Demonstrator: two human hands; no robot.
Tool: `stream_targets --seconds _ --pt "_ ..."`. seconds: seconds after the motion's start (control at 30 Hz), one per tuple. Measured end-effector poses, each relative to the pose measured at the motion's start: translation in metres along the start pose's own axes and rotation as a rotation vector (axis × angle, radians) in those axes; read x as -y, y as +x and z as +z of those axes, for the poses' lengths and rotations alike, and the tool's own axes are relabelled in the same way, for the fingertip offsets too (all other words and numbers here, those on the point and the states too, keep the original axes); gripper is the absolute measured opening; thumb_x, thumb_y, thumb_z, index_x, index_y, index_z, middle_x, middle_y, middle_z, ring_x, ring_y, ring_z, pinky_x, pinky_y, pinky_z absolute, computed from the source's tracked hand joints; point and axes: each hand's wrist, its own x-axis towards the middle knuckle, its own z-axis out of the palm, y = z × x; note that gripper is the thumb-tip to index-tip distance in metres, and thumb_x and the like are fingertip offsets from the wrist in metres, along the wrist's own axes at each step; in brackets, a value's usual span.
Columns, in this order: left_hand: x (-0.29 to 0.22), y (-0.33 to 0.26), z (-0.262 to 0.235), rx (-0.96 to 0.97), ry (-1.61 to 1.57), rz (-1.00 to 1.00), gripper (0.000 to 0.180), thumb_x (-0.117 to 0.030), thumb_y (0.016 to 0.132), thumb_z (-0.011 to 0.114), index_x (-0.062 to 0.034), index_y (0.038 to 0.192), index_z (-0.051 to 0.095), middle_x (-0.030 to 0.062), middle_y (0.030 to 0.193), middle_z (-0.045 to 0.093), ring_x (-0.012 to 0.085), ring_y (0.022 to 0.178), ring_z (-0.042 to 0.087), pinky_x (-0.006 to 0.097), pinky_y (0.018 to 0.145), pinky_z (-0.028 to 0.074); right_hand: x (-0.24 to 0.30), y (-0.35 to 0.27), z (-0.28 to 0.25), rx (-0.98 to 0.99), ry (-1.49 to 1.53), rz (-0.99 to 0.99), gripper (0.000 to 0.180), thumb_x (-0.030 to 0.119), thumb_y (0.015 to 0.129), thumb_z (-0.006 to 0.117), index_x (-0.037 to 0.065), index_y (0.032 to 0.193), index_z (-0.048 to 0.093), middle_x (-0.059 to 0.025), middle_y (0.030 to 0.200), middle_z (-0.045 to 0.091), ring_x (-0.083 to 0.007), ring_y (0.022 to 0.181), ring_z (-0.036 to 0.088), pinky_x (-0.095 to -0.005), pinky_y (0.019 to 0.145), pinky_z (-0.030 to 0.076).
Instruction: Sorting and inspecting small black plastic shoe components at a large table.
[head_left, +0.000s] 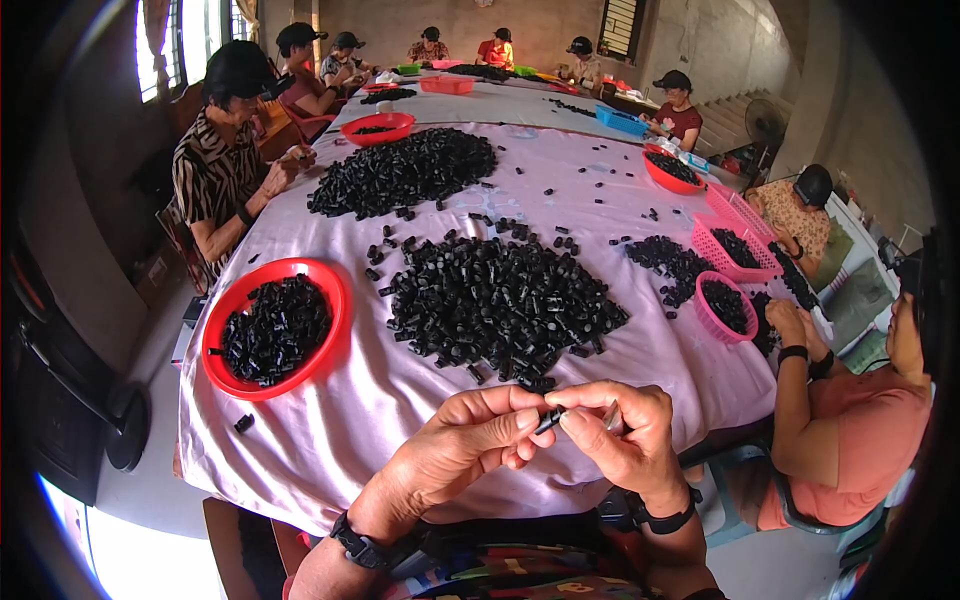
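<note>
Close to the table's front edge, my left hand pinches a small black cylindrical piece between thumb and fingertips. My right hand is closed at the other end of that piece, its thumb and forefinger against it. A thin, shiny metal tool, like a small blade, sticks out between the right fingers; most of it is hidden. Just beyond both hands lies a large heap of similar black pieces. To its left, a round red basin holds many more of them.
A pink cloth covers the long table. Another black heap lies farther off, with a red bowl behind it. Pink baskets stand at the right. A co-worker sits close on my right, another person at the left.
</note>
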Motion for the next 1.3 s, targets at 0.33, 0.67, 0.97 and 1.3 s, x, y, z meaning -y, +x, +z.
stream_targets --seconds 0.33,0.67,0.97,1.3 --pt "-0.002 -0.004 -0.009 -0.051 -0.08 0.043 0.024 -0.016 0.092 0.06 -0.0043 0.113 0.059 0.006 0.094 0.066 0.0089 0.075 0.059 0.021 0.069 0.048 -0.002 0.002 0.01 -0.054 -0.058 0.043 0.023 0.007 0.084 0.067 0.002 0.106 0.065 0.0005 0.069 0.063 0.0024 0.048 0.044 -0.0166 0.042 0.03" --pt "-0.068 -0.034 -0.092 -0.436 -0.507 0.837 0.034 -0.017 0.091 0.058 0.0091 0.111 0.049 0.017 0.104 0.06 0.02 0.083 0.063 0.028 0.074 0.053 -0.016 0.004 0.009 -0.075 -0.136 0.14 0.013 0.002 0.083 0.065 0.0 0.096 0.064 -0.0033 0.06 0.061 -0.0027 0.052 0.054 -0.0196 0.047 0.04" --pt "-0.061 -0.021 -0.088 -0.39 -0.284 0.655 0.022 -0.02 0.095 0.049 -0.004 0.108 0.058 0.0038 0.09 0.063 0.0131 0.076 0.059 0.024 0.068 0.046 -0.06 0.007 0.01 -0.008 -0.483 0.192 0.021 0.021 0.082 0.065 0.004 0.095 0.064 -0.0157 0.068 0.065 -0.0326 0.063 0.064 -0.041 0.057 0.048" --pt "-0.012 0.003 -0.066 -0.457 0.429 -0.018 0.04 -0.03 0.09 0.061 -0.0032 0.12 0.058 0.0049 0.099 0.064 0.0122 0.079 0.06 0.026 0.071 0.049 -0.079 0.004 0.008 0.169 -0.699 0.247 0.02 0.021 0.077 0.067 0.004 0.084 0.059 -0.017 0.067 0.063 -0.0361 0.066 0.062 -0.0449 0.062 0.048"
